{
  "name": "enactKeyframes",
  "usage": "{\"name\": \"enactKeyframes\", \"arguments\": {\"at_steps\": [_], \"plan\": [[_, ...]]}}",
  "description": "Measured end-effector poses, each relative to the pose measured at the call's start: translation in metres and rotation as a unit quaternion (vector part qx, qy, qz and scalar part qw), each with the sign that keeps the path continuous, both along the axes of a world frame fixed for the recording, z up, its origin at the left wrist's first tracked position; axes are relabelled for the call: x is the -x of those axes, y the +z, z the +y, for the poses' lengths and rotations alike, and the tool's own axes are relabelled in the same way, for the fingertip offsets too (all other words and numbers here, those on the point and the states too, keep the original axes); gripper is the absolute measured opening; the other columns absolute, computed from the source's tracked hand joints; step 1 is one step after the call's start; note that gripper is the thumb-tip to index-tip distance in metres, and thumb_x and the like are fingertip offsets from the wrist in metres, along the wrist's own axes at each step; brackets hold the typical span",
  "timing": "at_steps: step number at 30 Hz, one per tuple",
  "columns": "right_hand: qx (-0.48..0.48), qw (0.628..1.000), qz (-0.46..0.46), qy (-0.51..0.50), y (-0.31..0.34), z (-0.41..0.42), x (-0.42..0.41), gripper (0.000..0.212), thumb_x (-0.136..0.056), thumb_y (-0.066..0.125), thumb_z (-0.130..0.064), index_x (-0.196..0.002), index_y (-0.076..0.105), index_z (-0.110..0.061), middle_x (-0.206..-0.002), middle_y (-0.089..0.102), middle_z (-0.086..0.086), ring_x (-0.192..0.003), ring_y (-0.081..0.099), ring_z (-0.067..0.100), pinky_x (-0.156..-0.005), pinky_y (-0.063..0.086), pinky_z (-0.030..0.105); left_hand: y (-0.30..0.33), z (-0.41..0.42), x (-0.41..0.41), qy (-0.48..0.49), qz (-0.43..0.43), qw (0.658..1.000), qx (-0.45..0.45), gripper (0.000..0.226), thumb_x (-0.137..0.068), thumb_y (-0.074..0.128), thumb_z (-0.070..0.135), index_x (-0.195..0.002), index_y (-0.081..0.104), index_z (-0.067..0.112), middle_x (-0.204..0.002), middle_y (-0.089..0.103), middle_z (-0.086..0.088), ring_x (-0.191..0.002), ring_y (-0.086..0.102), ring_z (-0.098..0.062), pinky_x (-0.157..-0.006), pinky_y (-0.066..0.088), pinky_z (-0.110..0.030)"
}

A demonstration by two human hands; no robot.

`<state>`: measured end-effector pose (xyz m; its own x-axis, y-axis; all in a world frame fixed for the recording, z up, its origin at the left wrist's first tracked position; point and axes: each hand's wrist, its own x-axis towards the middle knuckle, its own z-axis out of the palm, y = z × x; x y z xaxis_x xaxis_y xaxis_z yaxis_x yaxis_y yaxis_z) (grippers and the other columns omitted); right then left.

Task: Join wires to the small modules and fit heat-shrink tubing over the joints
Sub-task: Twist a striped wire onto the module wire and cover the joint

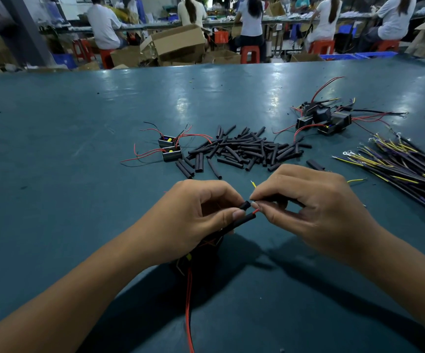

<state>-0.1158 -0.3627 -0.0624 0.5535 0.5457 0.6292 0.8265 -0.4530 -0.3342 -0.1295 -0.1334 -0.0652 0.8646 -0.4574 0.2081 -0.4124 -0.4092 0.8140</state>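
**Desk:** Head view, assembly bench. Largest first?

**Photographer:** Teal worktable point(79, 149), filling the picture. Landmark: heap of black heat-shrink tubing point(247, 149) at mid-table. Right of the heap, a fanned bundle of yellow-and-black wires point(404, 169). Beyond and right of the heap, a cluster of black modules point(326, 118) trailing red leads. Just left of the heap, two more small modules point(170, 147), well apart from the hands.

**Desk:** And the hands?

**Photographer:** Nearer the camera than the heap, almost touching each other. Left hand point(193, 217) curled round two black sleeves point(244, 215), with a dark module partly hidden beneath the palm. Right hand point(305, 202) pinching a thin dark wire, its yellow tip point(252, 184) poking up between the hands. Bare red lead end point(256, 211) showing at the lower sleeve's mouth, right at the right fingertips. Long red lead point(188, 309) hanging from the left hand toward the camera.

**Desk:** Handling?

**Photographer:** By appearance, light and limp wire, likely to kink; best pinched close to the stripped end. Tubing probably soft and smooth, apt to slide; better held mid-length.
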Motion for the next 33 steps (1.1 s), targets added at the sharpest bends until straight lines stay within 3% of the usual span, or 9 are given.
{"name": "enactKeyframes", "arguments": {"at_steps": [5, 9, 12, 18, 24, 28, 31, 33], "plan": [[0.02, 1.0, -0.011, 0.017, 0.0, -0.003, -0.002, 0.004, -0.09, 0.069, -0.01, -0.09, 0.073, -0.01, -0.081, 0.059, -0.004, -0.07, 0.054, 0.006, -0.069, 0.042, 0.015, -0.002, -0.002, 0.0, 0.01, -0.021, 1.0, -0.009, 0.005, -0.091, 0.071, 0.023, -0.094, 0.071, 0.019, -0.078, 0.072, 0.005, -0.071, 0.067, -0.007, -0.068, 0.054, -0.024], [0.036, 0.999, -0.018, 0.019, 0.001, -0.004, -0.003, 0.005, -0.092, 0.069, -0.013, -0.09, 0.073, -0.01, -0.081, 0.058, -0.005, -0.07, 0.052, 0.005, -0.068, 0.043, 0.017, -0.002, -0.004, 0.001, 0.012, -0.054, 0.998, -0.018, 0.009, -0.089, 0.07, 0.027, -0.094, 0.071, 0.019, -0.082, 0.071, 0.007, -0.072, 0.066, -0.006, -0.068, 0.051, -0.017], [0.042, 0.999, -0.015, 0.02, 0.001, -0.005, -0.002, 0.004, -0.092, 0.07, -0.012, -0.09, 0.072, -0.011, -0.081, 0.058, -0.004, -0.07, 0.053, 0.006, -0.066, 0.044, 0.021, -0.002, -0.006, 0.001, 0.018, -0.054, 0.998, -0.01, 0.012, -0.088, 0.071, 0.028, -0.094, 0.071, 0.017, -0.081, 0.071, 0.005, -0.072, 0.066, -0.009, -0.068, 0.053, -0.022], [0.01, 1.0, 0.028, 0.0, 0.002, -0.006, 0.0, 0.003, -0.088, 0.07, -0.019, -0.088, 0.069, -0.016, -0.078, 0.062, -0.009, -0.071, 0.058, 0.006, -0.069, 0.038, 0.007, -0.001, -0.009, 0.002, 0.01, -0.053, 0.999, 0.009, 0.01, -0.087, 0.071, 0.027, -0.093, 0.07, 0.018, -0.079, 0.07, 0.006, -0.068, 0.062, 0.0, -0.067, 0.048, -0.015], [0.025, 0.999, 0.035, 0.026, 0.004, -0.01, -0.002, 0.004, -0.09, 0.068, -0.017, -0.088, 0.069, -0.015, -0.079, 0.059, -0.011, -0.072, 0.057, 0.005, -0.069, 0.038, 0.01, -0.003, -0.012, 0.003, 0.018, -0.092, 0.995, 0.017, 0.008, -0.088, 0.073, 0.019, -0.093, 0.074, 0.013, -0.081, 0.073, 0.006, -0.074, 0.068, -0.008, -0.071, 0.052, -0.017], [-0.001, 0.998, 0.067, 0.021, 0.004, -0.012, -0.003, 0.004, -0.09, 0.066, -0.021, -0.092, 0.068, -0.018, -0.08, 0.062, -0.018, -0.073, 0.059, 0.001, -0.068, 0.04, 0.009, -0.003, -0.016, 0.005, 0.02, -0.089, 0.995, 0.032, 0.012, -0.088, 0.068, 0.022, -0.096, 0.076, 0.015, -0.079, 0.072, 0.014, -0.071, 0.065, 0.005, -0.068, 0.046, -0.009], [-0.042, 0.991, 0.125, 0.027, 0.003, -0.014, -0.002, 0.004, -0.091, 0.064, -0.022, -0.095, 0.062, -0.023, -0.079, 0.064, -0.014, -0.068, 0.061, 0.014, -0.062, 0.048, 0.028, -0.003, -0.015, 0.005, 0.018, -0.094, 0.995, 0.016, 0.009, -0.091, 0.068, 0.017, -0.096, 0.076, 0.017, -0.076, 0.068, 0.021, -0.069, 0.061, 0.007, -0.067, 0.042, -0.005], [-0.046, 0.989, 0.14, 0.033, 0.003, -0.013, -0.001, 0.009, -0.091, 0.064, -0.023, -0.097, 0.058, -0.024, -0.08, 0.064, -0.012, -0.066, 0.059, 0.019, -0.061, 0.049, 0.037, -0.003, -0.015, 0.004, 0.015, -0.1, 0.995, 0.013, 0.01, -0.093, 0.067, 0.015, -0.098, 0.076, 0.014, -0.08, 0.071, 0.015, -0.071, 0.062, 0.002, -0.067, 0.045, -0.011]]}}
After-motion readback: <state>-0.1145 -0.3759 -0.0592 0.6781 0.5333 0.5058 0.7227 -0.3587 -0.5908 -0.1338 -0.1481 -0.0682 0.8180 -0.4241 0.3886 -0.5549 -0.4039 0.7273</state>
